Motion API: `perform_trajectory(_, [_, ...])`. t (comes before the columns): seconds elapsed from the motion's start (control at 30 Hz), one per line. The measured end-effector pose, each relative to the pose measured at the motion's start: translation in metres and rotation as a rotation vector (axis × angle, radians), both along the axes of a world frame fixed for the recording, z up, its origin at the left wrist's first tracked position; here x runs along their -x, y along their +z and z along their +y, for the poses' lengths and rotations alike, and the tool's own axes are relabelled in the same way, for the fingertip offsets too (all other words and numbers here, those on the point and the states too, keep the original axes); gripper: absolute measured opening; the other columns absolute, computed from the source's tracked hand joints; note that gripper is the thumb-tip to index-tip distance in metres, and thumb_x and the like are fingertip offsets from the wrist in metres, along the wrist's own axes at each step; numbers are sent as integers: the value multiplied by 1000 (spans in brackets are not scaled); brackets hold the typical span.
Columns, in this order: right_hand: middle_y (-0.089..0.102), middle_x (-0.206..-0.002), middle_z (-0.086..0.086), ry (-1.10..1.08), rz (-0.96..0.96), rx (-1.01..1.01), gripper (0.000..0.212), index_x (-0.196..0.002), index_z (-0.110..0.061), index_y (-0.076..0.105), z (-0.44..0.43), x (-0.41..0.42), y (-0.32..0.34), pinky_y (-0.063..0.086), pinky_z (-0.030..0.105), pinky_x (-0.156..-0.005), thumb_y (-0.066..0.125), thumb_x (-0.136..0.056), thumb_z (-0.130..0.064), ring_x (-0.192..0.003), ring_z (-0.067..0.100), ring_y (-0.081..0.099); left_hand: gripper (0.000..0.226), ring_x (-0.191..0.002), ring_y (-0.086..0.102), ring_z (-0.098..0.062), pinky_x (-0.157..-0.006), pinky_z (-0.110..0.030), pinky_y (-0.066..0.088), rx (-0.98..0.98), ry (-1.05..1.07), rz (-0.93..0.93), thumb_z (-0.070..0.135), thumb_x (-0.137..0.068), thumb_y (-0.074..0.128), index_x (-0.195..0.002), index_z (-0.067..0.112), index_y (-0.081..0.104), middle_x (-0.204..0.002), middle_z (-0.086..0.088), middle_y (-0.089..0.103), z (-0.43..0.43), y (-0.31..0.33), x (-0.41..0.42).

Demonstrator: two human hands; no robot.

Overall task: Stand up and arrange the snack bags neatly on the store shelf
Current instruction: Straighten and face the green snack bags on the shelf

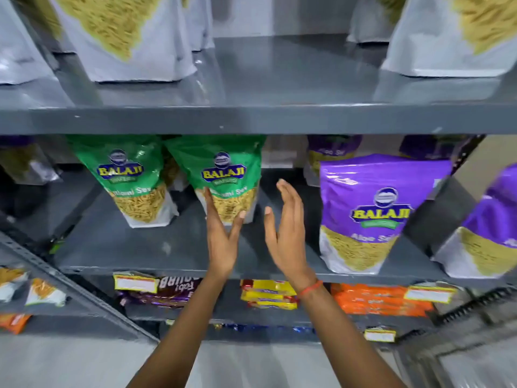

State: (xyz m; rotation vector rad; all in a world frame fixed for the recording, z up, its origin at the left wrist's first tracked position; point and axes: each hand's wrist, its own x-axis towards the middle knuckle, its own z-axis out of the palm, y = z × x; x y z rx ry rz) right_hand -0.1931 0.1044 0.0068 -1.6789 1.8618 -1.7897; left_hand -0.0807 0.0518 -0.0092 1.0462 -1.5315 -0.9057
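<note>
Two green snack bags stand upright on the middle grey shelf [140, 247]: one on the left [128, 177] and one in the centre [226, 177]. My left hand [221, 242] is flat and open, fingertips and thumb touching the lower front of the centre green bag. My right hand [285, 233] is open, fingers together, held just right of that bag without touching it. A purple snack bag [369, 214] stands to the right near the shelf's front edge, with another purple bag [486, 236] at the far right.
The upper shelf [279, 79] carries white-bottomed bags at left [126, 37] and right [458, 37] with a gap between. More purple bags [333, 152] stand at the back. Below lie brown [167, 289], yellow [268, 294] and orange packets [377, 301].
</note>
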Motion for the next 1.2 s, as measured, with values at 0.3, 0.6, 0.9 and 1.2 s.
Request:
perform_trajectory(0.3, [46,-139,16,318,-365,-686,89,-135,-8,32,-114,20,-68,37,46,-111,80,-60,-16,-129,28,46,109,-137,36,-21,-112,-45,34,-415,-350,-254,55,-53,76,-142,17,25,-148,-4,40,-123,-50,-66])
perform_trajectory(0.6, [64,-112,5,223,-436,-635,56,-111,-16,47,-20,-15,-80,49,13,-83,80,-67,-6,-104,16,61,61,-118,50,-11,-84,-2,43,-433,-508,-210,10,-74,73,-126,22,43,-128,4,54,-70,-67,-101])
perform_trajectory(0.9, [58,-117,-1,256,-367,-614,67,-122,-16,44,28,-17,-53,42,28,-85,82,-68,-20,-107,14,55,64,-119,54,-12,-82,-3,46,-393,-532,-213,10,-77,71,-133,18,40,-130,1,56,-16,-30,-104])
perform_trajectory(1.2, [63,-92,-2,201,-565,-166,12,-92,-18,57,10,-30,-26,47,16,-80,48,-95,-11,-87,3,58,31,-90,65,-10,-85,-23,51,-486,-94,442,12,-88,57,-118,4,56,-94,5,72,-26,7,-106])
